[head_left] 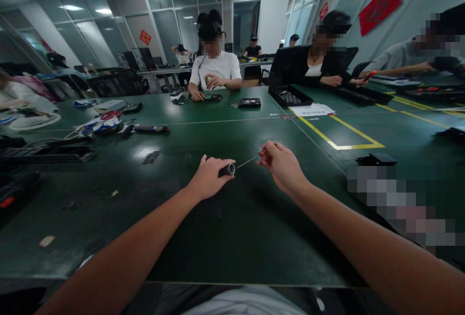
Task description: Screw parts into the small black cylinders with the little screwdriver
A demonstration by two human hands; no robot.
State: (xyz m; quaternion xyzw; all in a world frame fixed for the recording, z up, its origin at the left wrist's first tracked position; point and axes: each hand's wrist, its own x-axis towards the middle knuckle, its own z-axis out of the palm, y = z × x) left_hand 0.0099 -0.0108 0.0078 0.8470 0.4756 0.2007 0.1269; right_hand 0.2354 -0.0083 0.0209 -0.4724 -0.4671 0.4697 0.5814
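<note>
My left hand [208, 177] is closed around a short black cylinder [227, 170], whose round, silver-rimmed end faces right. Fingers and thumb press it from above and below. To the right, my right hand [283, 166] pinches a thin metal rod [248, 161] with a reddish part at the fingertips. The rod slants down to the left, and its tip lies close to the cylinder's round end. Whether the two touch I cannot tell. Most of the rod's held end is hidden by my fingers. Both hands are over the green tabletop [247, 237].
A pen-shaped black tool [150, 129] lies at the left behind a dark patch. Beyond it are cables and red-handled pliers [111, 115]. A black tray [290, 96] and a white paper [312, 110] lie at the back right. Several people sit around; one [215, 70] works opposite.
</note>
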